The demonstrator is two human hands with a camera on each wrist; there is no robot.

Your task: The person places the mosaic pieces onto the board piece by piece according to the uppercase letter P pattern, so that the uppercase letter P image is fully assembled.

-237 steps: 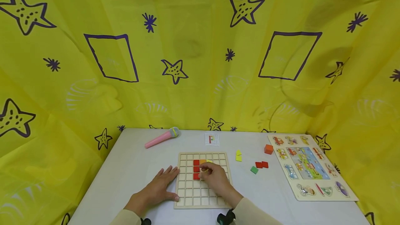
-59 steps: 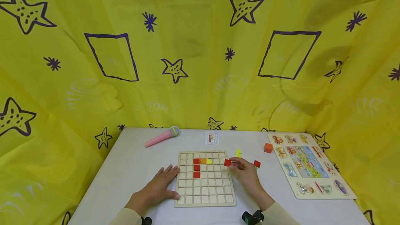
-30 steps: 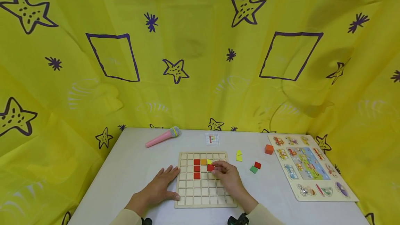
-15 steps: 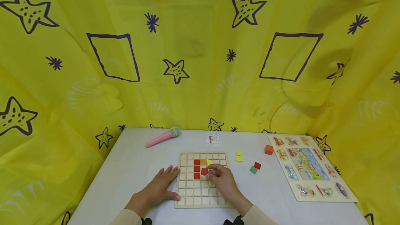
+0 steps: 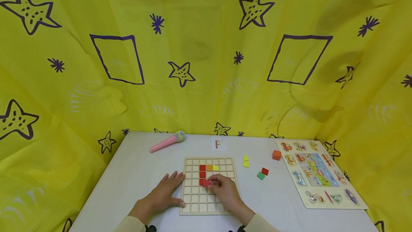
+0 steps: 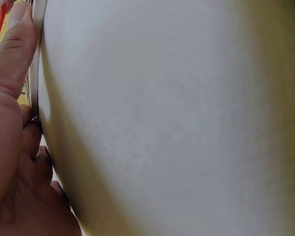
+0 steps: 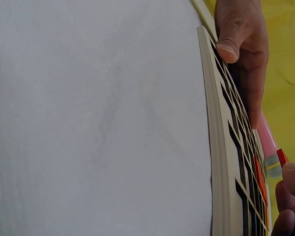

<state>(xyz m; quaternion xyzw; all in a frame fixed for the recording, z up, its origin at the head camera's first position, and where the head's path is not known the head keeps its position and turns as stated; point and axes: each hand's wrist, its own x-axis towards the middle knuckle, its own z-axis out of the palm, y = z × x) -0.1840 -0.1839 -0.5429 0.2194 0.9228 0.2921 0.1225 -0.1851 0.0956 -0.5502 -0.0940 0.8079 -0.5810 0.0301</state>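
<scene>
Your right hand [image 5: 225,191] pinches a red tile [image 5: 206,183] just above the wooden board [image 5: 202,207]. Your left hand [image 5: 162,193], fingers spread straight, touches the board's left edge.

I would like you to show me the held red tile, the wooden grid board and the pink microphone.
Held red tile [image 5: 206,183]: head view, its visible face.
Wooden grid board [image 5: 203,198]: head view, a bare cell.
Pink microphone [image 5: 165,143]: head view, its handle.
</scene>
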